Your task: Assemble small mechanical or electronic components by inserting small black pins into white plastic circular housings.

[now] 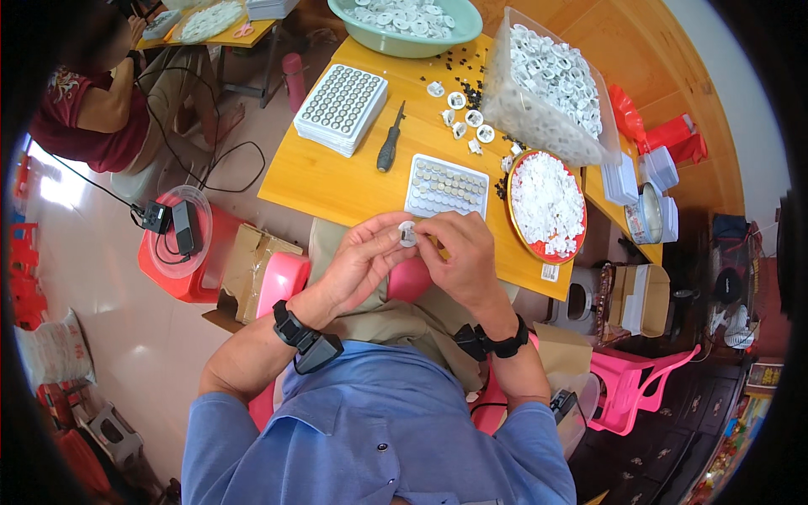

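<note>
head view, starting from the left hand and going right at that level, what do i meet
Left hand → white part → right hand → red plate → round container

On the table (337, 192), a screwdriver (389, 150) lies between a stack of trays (324, 141) on its left and loose parts (485, 133) on its right. Beyond them, a basin (404, 44) stands left of a bin (539, 124); before the bin, a round tray (539, 251) sits.
</note>
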Motion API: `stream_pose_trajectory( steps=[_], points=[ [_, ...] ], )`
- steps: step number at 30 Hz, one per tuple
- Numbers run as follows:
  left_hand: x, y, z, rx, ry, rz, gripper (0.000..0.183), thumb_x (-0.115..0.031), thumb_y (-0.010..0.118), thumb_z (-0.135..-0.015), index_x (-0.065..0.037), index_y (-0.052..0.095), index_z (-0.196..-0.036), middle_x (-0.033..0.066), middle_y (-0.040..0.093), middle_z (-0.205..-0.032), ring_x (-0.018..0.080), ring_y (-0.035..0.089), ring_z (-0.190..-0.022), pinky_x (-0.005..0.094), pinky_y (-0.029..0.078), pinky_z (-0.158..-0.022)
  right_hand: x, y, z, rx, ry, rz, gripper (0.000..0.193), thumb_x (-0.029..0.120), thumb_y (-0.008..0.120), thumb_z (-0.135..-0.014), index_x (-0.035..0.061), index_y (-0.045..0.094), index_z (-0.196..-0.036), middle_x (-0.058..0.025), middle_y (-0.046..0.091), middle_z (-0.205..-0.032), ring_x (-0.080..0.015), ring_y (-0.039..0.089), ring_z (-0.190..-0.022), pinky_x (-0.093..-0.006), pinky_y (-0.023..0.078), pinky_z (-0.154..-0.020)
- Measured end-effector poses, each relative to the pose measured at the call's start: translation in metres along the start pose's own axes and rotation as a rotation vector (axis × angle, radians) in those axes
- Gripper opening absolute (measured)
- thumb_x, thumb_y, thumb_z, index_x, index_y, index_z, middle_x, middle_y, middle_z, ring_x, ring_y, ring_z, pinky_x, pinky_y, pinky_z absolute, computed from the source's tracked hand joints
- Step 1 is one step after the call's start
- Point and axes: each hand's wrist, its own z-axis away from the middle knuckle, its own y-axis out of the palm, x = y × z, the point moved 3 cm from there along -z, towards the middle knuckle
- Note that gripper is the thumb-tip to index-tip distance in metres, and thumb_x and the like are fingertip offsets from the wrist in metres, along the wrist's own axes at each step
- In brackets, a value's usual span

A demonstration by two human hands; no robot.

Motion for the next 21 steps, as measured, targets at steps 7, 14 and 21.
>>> stream_pose_trajectory(
  steps=[7,14,21],
  points=[
    [0.0013,0.0002,-0.0005,-0.002,0.021,-0.032,0.03,-0.008,0.056,-0.099,0.002,0.056,-0.127,0.0116,0.064,-0.12,0.0178,0.062,-0.11,0.0338,0.051,-0.099,0.0039,0.0037,0.0005,-0.047,-0.155,0.125,0.015,0.004,0.071,-0.075,0.0088,0.063,-0.087,-0.0024,0.062,-0.077,-0.0216,0.059,-0.068,-0.0357,0.039,-0.061],
    [0.0011,-0.0009,0.0006,0.0,0.018,-0.045,0.031,-0.007,0.057,-0.099,0.002,0.057,-0.128,0.0122,0.064,-0.121,0.0181,0.062,-0.111,0.0346,0.051,-0.101,0.0053,0.006,0.0019,-0.023,-0.142,0.121,0.014,0.005,0.07,-0.076,0.0086,0.063,-0.087,-0.0025,0.061,-0.076,-0.0214,0.059,-0.067,-0.0354,0.039,-0.06],
    [0.0032,0.0003,0.0039,0.0,0.014,-0.044,0.032,-0.006,0.055,-0.099,0.002,0.056,-0.13,0.0133,0.063,-0.123,0.0188,0.061,-0.114,0.0349,0.05,-0.103,0.0021,0.0059,0.0059,0.002,-0.008,0.07,0.009,0.006,0.07,-0.077,0.009,0.064,-0.083,-0.004,0.062,-0.076,-0.0241,0.059,-0.067,-0.0361,0.04,-0.06]
  ],
)
